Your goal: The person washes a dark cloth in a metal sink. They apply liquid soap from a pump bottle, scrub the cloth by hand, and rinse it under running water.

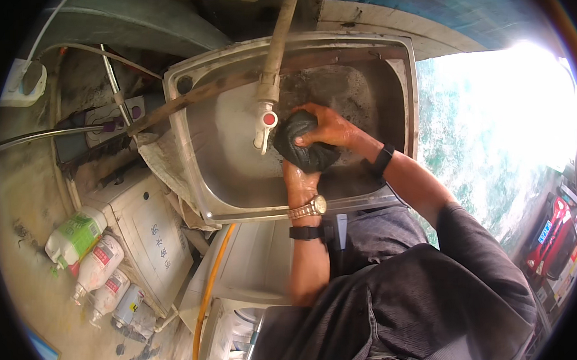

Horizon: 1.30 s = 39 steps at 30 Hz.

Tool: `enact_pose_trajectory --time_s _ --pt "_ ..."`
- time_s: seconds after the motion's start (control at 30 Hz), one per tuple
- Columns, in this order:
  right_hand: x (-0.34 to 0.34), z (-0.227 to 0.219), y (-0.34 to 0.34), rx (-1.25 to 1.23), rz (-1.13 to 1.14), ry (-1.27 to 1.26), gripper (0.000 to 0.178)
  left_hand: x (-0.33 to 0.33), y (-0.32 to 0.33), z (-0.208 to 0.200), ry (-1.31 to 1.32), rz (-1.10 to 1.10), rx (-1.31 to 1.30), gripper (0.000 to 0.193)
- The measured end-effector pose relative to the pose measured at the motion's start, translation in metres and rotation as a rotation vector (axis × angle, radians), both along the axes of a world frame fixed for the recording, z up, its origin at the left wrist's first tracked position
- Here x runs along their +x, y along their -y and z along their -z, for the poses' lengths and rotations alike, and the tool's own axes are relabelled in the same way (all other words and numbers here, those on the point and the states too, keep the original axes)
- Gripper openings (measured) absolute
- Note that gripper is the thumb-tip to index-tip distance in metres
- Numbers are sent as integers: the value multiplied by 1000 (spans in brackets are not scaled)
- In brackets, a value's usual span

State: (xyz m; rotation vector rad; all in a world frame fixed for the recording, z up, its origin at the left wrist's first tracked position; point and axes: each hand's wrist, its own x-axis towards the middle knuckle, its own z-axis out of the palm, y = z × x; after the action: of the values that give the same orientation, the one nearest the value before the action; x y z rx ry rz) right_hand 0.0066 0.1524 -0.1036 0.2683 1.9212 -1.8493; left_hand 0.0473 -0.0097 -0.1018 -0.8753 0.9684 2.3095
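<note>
A dark grey, wet-looking cloth [305, 150] is bunched up over the sink [237, 182], just right of the tap. From the right, my right hand [331, 128] grips it, with the thumb pressed into the folds and the fingers over the far side. My left hand [301, 179] comes up from below, its skin wet, and meets the near side of the cloth. The cloth covers my left fingers, so their pose is hidden. A white tap [265, 124] with a red dot hangs beside the cloth.
A brown pipe [201, 94] crosses above the metal sink. Several bottles [99, 262] stand at the left by a white cabinet [150, 234]. An orange hose [210, 280] runs down near my left arm. Bright light falls on the green-stained surface [460, 140] at right.
</note>
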Motion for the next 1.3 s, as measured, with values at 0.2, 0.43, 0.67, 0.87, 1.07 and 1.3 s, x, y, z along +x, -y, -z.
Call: enact_pose_trajectory --time_s 0.2,0.43,0.67,0.87,1.07,1.3 --pt "7 67 -21 93 199 123 63 21 24 -24 -62 89 -70 50" --pt "0 124 44 981 -217 -153 52 -1 38 -48 225 -188 -57 35" --pt "-20 95 30 1037 -357 -363 47 -1 58 -62 -89 -192 -147 33" --pt "-40 86 -51 1060 164 -96 55 -7 78 -73 -109 -285 -524 31" --pt "-7 123 -45 853 295 -160 60 -32 93 -101 -108 -303 -511 35" --pt "2 151 21 899 -48 -290 57 -36 72 -133 -732 122 -1087 36"
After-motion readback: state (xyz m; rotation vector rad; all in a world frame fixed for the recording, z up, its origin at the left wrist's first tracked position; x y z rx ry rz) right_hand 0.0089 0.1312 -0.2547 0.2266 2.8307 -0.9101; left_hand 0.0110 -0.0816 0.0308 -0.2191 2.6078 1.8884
